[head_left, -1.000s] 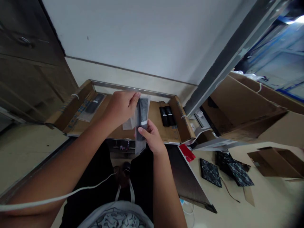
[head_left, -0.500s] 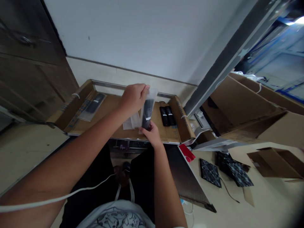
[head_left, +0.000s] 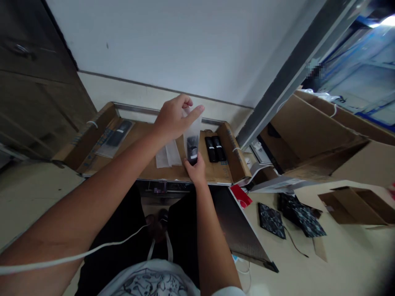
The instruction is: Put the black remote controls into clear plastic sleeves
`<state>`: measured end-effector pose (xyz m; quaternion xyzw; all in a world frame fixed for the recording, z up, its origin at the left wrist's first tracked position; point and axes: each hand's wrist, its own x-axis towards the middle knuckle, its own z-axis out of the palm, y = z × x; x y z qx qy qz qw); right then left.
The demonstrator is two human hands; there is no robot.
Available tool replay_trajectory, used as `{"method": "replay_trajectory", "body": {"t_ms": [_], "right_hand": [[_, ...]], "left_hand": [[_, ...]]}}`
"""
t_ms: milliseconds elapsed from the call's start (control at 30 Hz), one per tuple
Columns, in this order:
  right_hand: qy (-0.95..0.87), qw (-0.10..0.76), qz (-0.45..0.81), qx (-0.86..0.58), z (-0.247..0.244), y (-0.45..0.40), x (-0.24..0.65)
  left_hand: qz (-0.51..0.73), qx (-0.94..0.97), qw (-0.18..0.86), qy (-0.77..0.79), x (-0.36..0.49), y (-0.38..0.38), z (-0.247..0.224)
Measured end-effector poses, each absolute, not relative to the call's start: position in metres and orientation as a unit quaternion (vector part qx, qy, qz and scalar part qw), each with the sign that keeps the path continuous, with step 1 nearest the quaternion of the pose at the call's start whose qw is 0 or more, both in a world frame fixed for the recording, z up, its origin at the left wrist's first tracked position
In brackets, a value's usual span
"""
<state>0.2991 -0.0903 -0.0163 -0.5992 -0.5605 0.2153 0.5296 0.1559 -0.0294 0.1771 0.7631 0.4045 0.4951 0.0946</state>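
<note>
The right hand [head_left: 196, 169] grasps the lower end of a black item [head_left: 191, 144] in a translucent sleeve [head_left: 193, 126], over the cardboard-lined desk [head_left: 216, 173]; the left hand's [head_left: 175, 116] grip at the top is unclear.

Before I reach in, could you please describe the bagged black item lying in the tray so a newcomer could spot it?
Below the pale wall sits a brown tray. At its left end lies a black, white-labelled item in a see-through bag. It is bagged, unlike the two items at the right end, and lies untouched, unlike the held item in the right hand.
</note>
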Motion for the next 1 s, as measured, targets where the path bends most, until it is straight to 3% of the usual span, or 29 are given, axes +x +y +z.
{"method": "replay_trajectory", "body": {"t_ms": [300, 700, 1000], "right_hand": [[-0.58, 0.512, 0.171, -0.611, -0.016, -0.096, 0.296], [-0.585, 0.458, 0.105, -0.66, -0.017, -0.096, 0.291], [-0.549, 0.436, 0.106, -0.705, -0.014, -0.094, 0.291]], "left_hand": [[0.373, 0.836, 0.018, 0.402, 0.152, -0.024, 0.206], [0.459, 0.768, -0.144, 0.422, 0.089, -0.049, 0.264], [0.374, 0.832, -0.073, 0.404, 0.063, -0.089, 0.287]]}}
